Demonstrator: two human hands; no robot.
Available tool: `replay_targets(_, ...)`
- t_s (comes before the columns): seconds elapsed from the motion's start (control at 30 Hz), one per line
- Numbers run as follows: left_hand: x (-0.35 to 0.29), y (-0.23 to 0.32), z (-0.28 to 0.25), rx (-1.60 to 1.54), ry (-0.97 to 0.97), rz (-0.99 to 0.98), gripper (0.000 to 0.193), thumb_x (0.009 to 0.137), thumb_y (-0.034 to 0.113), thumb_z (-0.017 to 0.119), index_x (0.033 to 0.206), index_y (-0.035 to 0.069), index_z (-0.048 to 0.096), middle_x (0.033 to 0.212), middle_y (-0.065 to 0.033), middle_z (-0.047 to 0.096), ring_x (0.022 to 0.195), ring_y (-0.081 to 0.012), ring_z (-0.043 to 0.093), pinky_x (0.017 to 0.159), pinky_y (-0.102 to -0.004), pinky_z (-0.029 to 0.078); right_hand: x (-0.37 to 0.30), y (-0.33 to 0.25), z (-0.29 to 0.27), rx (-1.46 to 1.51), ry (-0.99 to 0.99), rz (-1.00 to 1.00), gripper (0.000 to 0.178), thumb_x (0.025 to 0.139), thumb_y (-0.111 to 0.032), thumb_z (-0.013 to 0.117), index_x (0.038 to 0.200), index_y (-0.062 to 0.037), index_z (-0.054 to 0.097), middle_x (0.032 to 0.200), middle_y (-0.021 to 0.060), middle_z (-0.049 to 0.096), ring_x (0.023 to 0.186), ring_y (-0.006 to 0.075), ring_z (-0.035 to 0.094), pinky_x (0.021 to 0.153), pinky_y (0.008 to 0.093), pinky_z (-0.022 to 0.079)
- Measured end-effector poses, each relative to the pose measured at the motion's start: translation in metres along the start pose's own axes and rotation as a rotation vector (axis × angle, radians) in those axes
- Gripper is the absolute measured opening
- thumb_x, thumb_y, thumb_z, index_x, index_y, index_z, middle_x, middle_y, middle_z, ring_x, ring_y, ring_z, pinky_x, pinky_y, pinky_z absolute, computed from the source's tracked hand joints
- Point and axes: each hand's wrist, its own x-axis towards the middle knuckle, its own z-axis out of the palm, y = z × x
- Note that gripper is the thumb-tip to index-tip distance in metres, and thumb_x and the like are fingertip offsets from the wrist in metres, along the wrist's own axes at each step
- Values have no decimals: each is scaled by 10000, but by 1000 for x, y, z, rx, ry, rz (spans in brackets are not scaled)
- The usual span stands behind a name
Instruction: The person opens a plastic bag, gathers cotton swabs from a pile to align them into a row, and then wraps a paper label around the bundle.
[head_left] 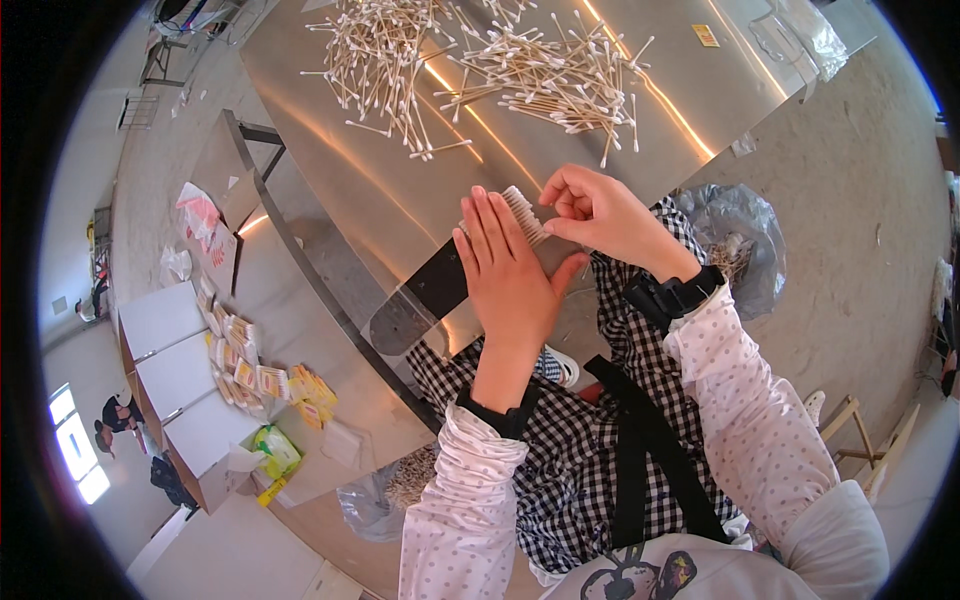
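A tight row of cotton swabs (524,215) lies side by side at the near edge of the metal table, white tips lined up. My left hand (508,285) rests flat over its left part, fingers straight and held together. At the row's right end is my right hand (603,218), its fingers curled and thumb close to the swabs; whatever lies in the pinch is too small to make out. Beneath my left hand runs a black strip (440,283) ending in a clear, rounded piece. Loose cotton swabs (375,60) are heaped farther off, with another heap (560,78) to their right.
The metal table (310,120) carries a small orange card (706,36) at far right. A second table (310,355) on the left holds several packs of swabs (240,345), a green packet (277,450) and an open carton (205,440). A clear bag (755,225) sits right of my lap.
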Motion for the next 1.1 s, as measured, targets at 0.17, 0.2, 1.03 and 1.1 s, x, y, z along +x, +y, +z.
replay_targets(0.17, 14, -3, 2, 57, -27, -8, 1122, 819, 603, 687, 1520, -122, 196, 1600, -299, 210, 1509, -414, 185, 1210, -535, 173, 0, 3, -1, 30, -3, -7, 189, 878, 3, 693, 1029, 0, 579, 734, -50, 458, 657, 24, 450, 582, 205, 393)
replay_targets(0.2, 14, -4, 2, 58, -26, -8, 1122, 819, 603, 687, 1520, -122, 196, 1600, -299, 210, 1509, -414, 185, 1210, -535, 173, 1, 4, -1, 30, 0, -15, 189, 880, 2, 692, 1032, 2, 580, 729, -51, 455, 654, 24, 449, 579, 207, 393)
replay_targets(1.03, 9, -1, 9, 31, 62, -11, 1031, 833, 548, 681, 1505, -108, 256, 1592, -294, 241, 1500, -417, 214, 1196, -538, 212, 1, 5, 0, -293, 42, -202, 97, 799, 3, 638, 866, -8, 707, 853, 86, 608, 734, 197, 645, 673, 299, 515)
replay_targets(1.1, 8, -2, 8, 28, 70, -14, 1030, 830, 543, 685, 1506, -107, 258, 1593, -292, 242, 1499, -417, 216, 1196, -538, 214, 1, 5, 1, -305, 34, -209, 93, 806, 6, 638, 872, -3, 703, 853, 76, 606, 732, 178, 639, 671, 289, 511)
